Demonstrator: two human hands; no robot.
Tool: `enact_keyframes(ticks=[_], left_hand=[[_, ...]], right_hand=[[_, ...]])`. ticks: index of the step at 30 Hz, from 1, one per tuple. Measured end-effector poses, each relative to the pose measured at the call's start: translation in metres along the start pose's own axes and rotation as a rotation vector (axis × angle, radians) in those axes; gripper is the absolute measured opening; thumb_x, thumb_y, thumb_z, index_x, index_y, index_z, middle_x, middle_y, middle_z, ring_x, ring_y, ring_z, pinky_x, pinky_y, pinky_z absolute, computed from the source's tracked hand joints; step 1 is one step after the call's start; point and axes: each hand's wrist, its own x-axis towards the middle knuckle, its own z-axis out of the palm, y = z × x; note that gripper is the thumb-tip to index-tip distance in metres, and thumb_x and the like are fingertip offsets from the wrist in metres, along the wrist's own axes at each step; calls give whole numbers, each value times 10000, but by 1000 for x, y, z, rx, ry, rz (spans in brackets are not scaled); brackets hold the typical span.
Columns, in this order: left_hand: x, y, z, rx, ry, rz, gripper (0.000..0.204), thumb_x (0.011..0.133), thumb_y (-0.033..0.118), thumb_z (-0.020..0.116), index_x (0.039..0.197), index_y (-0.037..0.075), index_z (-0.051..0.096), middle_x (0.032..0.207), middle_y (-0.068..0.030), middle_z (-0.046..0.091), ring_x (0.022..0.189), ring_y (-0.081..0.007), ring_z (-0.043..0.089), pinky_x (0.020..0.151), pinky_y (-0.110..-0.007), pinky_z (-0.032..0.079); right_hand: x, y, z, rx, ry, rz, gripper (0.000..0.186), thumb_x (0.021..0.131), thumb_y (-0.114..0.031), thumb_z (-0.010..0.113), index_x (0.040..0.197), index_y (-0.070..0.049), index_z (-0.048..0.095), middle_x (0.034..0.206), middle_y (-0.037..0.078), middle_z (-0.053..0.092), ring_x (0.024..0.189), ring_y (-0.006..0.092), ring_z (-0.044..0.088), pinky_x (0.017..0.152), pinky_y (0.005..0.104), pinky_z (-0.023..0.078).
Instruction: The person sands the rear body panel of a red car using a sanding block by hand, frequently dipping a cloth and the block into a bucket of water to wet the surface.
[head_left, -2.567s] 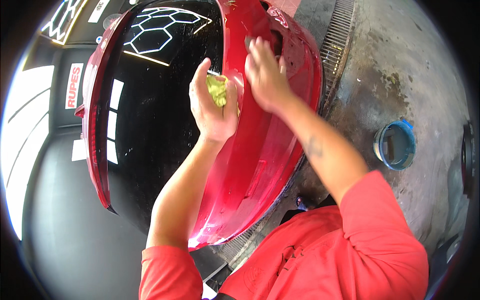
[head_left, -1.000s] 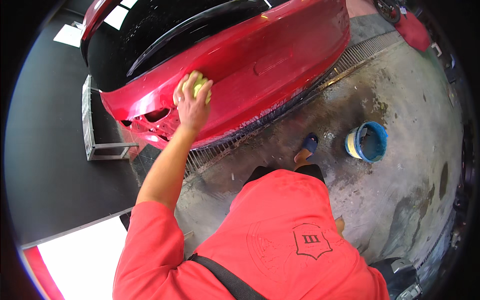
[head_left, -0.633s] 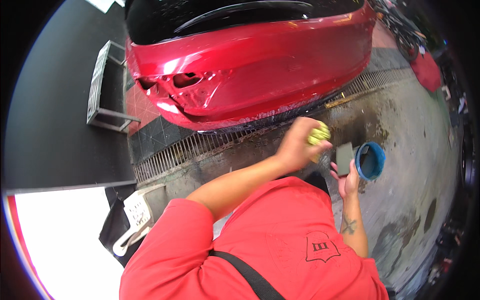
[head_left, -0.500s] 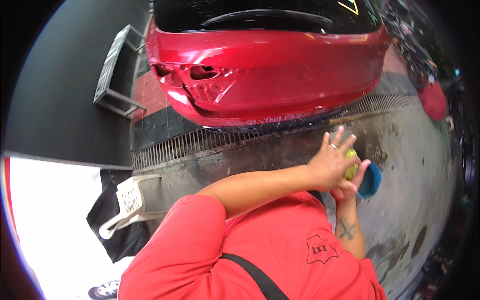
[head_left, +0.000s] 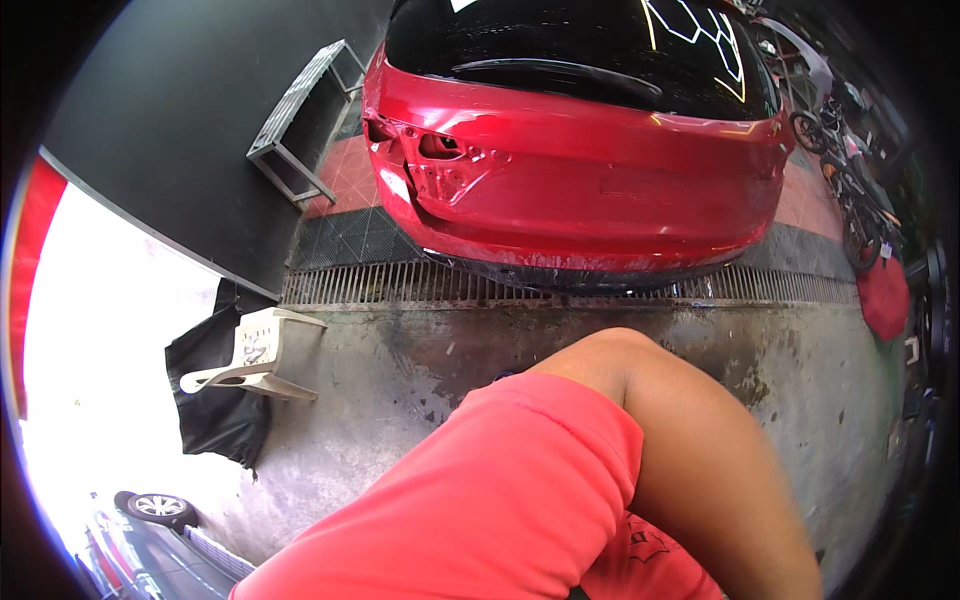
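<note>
Neither of my hands shows. My left arm (head_left: 720,450) is raised across the front of me in a red sleeve, its elbow bent toward the car and its forearm running down past the lower edge, where the hand is cut off. My right arm and hand are hidden or outside the picture. Ahead stands the rear of a red car (head_left: 600,180). Its left tail-light recess (head_left: 440,147) is bare, with a hole in it. Wet streaks and whitish marks show along the lower bumper (head_left: 600,270). My elbow is apart from the car.
A metal drain grate (head_left: 400,288) crosses the floor by the bumper. Left are a metal bench (head_left: 300,100), a pale plastic chair (head_left: 258,345) and black cloth (head_left: 210,400). Right are motorcycles (head_left: 855,195) and a red cover (head_left: 883,298). Another car (head_left: 165,550) is at lower left.
My hands, which were together around a yellow-green sponge near a blue bucket, have left the view. My left elbow has swung up and forward; the bucket no longer shows. The view has shifted.
</note>
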Motion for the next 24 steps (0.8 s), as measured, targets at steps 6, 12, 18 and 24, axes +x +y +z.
enact_keyframes(ticks=[6, 12, 18, 24], left_hand=[[50, -31, 21, 11, 2, -55, 332, 917, 366, 817, 1090, 89, 758, 982, -177, 744, 981, -433, 713, 827, -543, 517], [74, -33, 39, 33, -13, -85, 308, 937, 362, 796, 1078, 91, 749, 968, -178, 743, 958, -431, 711, 810, -544, 514], [67, -18, 54, 36, -27, -89, 287, 957, 357, 775, 1066, 94, 740, 954, -178, 741, 935, -429, 710, 792, -546, 512], [46, 15, 59, 34, -76, -17, 268, 977, 352, 754, 1054, 96, 731, 940, -178, 740, 912, -427, 708, 775, -547, 509]], right_hand=[[-28, -5, -51, 18, 121, -51, 656, 1085, -621, 624, 1506, -123, 558, 1441, 111, 636, 1219, 337, 700, 993, 531, 643], [-38, -2, -72, 18, 152, -72, 592, 1083, -590, 652, 1423, -106, 622, 1338, 99, 702, 1145, 321, 736, 957, 516, 658], [-41, 8, -28, 23, 103, -110, 525, 1079, -558, 681, 1325, -94, 683, 1222, 85, 756, 1080, 298, 759, 954, 476, 658], [-35, 18, -25, -14, 168, -146, 454, 1078, -546, 695, 1199, -108, 708, 1075, 78, 774, 970, 284, 784, 868, 473, 685]])
